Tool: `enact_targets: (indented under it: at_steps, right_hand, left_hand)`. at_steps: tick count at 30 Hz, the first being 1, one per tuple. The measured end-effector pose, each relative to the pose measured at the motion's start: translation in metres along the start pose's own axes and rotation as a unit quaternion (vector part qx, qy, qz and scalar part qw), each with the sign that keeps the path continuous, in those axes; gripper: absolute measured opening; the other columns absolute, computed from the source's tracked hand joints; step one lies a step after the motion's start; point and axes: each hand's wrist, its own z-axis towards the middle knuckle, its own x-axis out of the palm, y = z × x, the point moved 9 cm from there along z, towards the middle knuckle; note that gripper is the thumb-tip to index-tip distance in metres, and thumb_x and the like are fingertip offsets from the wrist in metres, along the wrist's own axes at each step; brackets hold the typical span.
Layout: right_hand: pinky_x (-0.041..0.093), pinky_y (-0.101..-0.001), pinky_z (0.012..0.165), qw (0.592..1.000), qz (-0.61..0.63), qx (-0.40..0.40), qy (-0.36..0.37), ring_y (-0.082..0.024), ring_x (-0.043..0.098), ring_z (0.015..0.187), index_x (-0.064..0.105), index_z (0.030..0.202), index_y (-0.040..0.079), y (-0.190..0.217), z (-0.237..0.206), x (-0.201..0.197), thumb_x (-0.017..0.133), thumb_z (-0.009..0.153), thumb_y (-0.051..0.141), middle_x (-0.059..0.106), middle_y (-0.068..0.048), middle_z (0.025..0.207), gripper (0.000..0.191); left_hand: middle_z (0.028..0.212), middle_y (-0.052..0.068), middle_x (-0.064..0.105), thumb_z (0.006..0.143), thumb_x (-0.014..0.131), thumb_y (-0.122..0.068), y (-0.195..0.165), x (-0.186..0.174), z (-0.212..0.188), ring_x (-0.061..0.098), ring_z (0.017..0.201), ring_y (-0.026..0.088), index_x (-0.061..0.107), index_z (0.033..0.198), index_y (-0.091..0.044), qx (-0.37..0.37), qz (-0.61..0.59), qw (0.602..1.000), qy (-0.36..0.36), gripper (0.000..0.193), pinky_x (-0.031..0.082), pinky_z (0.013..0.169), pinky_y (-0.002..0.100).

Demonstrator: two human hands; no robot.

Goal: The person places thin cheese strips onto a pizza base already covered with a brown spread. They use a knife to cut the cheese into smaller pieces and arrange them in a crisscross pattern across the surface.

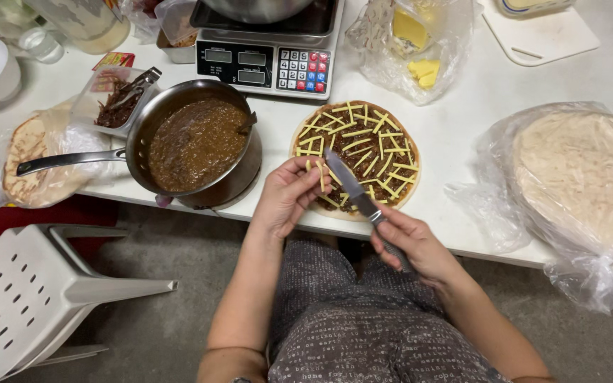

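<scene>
My right hand (414, 245): fingers curled tight around the grey handle of a knife (355, 190), whose blade slants up and to the left over the near edge of the flatbread. My left hand (289, 195): fingertips drawn together, pinching a pale yellow cheese stick (320, 174) just beside the blade's flat, above the flatbread's near-left rim. Flatbread (357, 157): round, lying flat at the front edge of the white desk (462, 135), spread with dark brown filling and scattered all over with thin yellow cheese sticks lying at mixed angles. Left of it, touching nothing of the flatbread: a steel pan (194, 142) of brown sauce, long handle pointing left, a spoon handle resting in the sauce at the far right rim. Behind the pan's left side: a clear tub (116, 99) of dark shredded filling with metal tongs lying in it. At the far left of the desk: a plastic bag holding browned flatbreads (33, 159). Behind the topped flatbread: a digital scale (267, 60) with a keypad and a metal bowl standing on its platform. To the right of the scale: a clear bag with blocks of yellow cheese (414, 42). Far right corner: a white cutting board (540, 32). Right side of the desk: a stack of plain pale flatbreads in a loose plastic bag (580, 174), well apart from my hands. On the floor, lower left: a white plastic chair (33, 291). My lap, in patterned grey cloth, shows below the desk edge.
</scene>
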Motion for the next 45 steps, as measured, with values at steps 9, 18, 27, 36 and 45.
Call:
enact_targets:
  at_steps: [9, 18, 27, 36, 45]
  right_hand:
    - [0.041, -0.0219, 0.048, 0.995, 0.002, -0.024, -0.092, -0.011, 0.048, 0.055, 0.046, 0.156, 0.011, 0.012, -0.013, -0.035, 0.053, 0.102, 0.016, 0.059, -0.005, 0.077, 0.055]
    - [0.042, -0.0223, 0.048, 0.994, 0.018, -0.036, -0.097, -0.011, 0.047, 0.054, 0.047, 0.155, 0.009, 0.015, -0.016, -0.043, 0.052, 0.102, 0.015, 0.058, -0.006, 0.078, 0.054]
    - [0.042, -0.0224, 0.047, 0.992, 0.021, -0.045, -0.114, -0.010, 0.048, 0.054, 0.047, 0.156, 0.009, 0.018, -0.019, -0.052, 0.052, 0.103, 0.014, 0.058, -0.006, 0.078, 0.054]
    - [0.047, -0.0235, 0.052, 0.977, -0.166, -0.031, -0.127, -0.010, 0.052, 0.058, 0.044, 0.157, 0.018, 0.006, -0.018, -0.046, 0.053, 0.100, 0.016, 0.062, -0.003, 0.079, 0.057]
    - [0.052, -0.0291, 0.069, 0.859, -0.440, -0.178, -0.192, -0.015, 0.061, 0.070, 0.054, 0.148, 0.018, 0.054, -0.024, 0.003, 0.062, 0.098, 0.016, 0.067, -0.007, 0.089, 0.052]
  left_hand:
    - [0.099, 0.016, 0.076, 0.083, 0.079, -0.015, -0.024, 0.015, 0.001, 0.074, 0.085, 0.028, 0.077, 0.099, -0.004, 0.096, 0.592, 0.797, -0.078, 0.019, 0.059, 0.080, 0.038]
    - [0.097, 0.016, 0.076, 0.083, 0.078, -0.015, -0.021, 0.023, 0.007, 0.074, 0.086, 0.031, 0.078, 0.097, -0.006, 0.119, 0.622, 0.771, -0.071, 0.017, 0.059, 0.083, 0.041]
    - [0.095, 0.018, 0.077, 0.086, 0.077, -0.014, -0.017, 0.010, 0.012, 0.075, 0.080, 0.028, 0.077, 0.104, -0.003, 0.060, 0.521, 0.846, -0.098, 0.020, 0.060, 0.075, 0.036]
    - [0.128, 0.028, 0.066, 0.102, 0.052, -0.004, 0.017, 0.026, 0.013, 0.070, 0.115, 0.031, 0.057, 0.134, 0.009, -0.062, -0.124, 0.990, -0.040, 0.035, 0.061, 0.101, 0.041]
    - [0.135, 0.023, 0.063, 0.101, 0.055, -0.001, 0.033, 0.047, 0.016, 0.065, 0.125, 0.031, 0.055, 0.137, 0.005, 0.008, -0.162, 0.986, -0.040, 0.037, 0.057, 0.105, 0.043]
